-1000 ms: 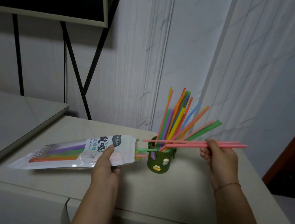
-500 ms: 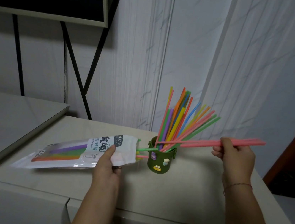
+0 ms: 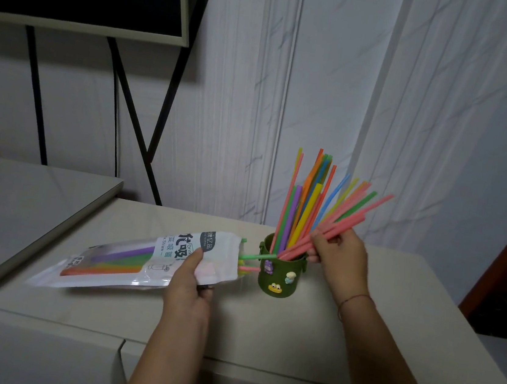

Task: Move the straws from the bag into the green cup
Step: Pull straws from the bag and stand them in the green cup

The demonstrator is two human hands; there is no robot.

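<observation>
Right hand (image 3: 339,253) pinching pink straws (image 3: 333,230), now tipped into green cup (image 3: 280,273); left hand (image 3: 190,283) still grips bag (image 3: 147,262) beside cup; more remain.

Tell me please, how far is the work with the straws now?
Done: many straws already stand in the green cup. In hand: the right hand grips a few pink straws, their lower ends inside the cup. The left hand holds the bag near its mouth. Left: coloured straws show inside the bag, and a green one and a pink one stick out of its opening.
</observation>
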